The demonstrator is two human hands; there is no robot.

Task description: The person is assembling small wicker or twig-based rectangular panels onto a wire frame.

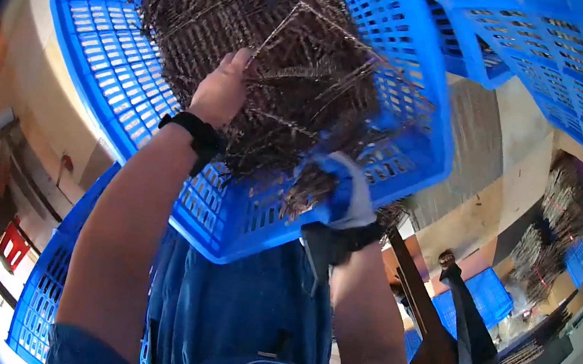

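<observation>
A large blue plastic basket (216, 235) with slotted walls stands in front of me, holding a heap of thin, dark brown, ridged sticks (202, 25). My left hand (222, 92), bare with a black band at the wrist, reaches into it. Its fingers are bent together at the heap, and a thin stick slants up from beside the fingertips. My right hand (350, 191) is at the basket's near right corner, in a blue and white glove with a black band at the wrist. Motion smears its fingers; several short stick ends lie close to its left side.
Another blue basket (579, 74) is tilted at the upper right. Bundles of similar sticks (567, 201) and small blue crates (489, 294) lie further off on the right. Dark brown boards (417, 299) stand near my right forearm. Red objects (12, 246) show at the far left.
</observation>
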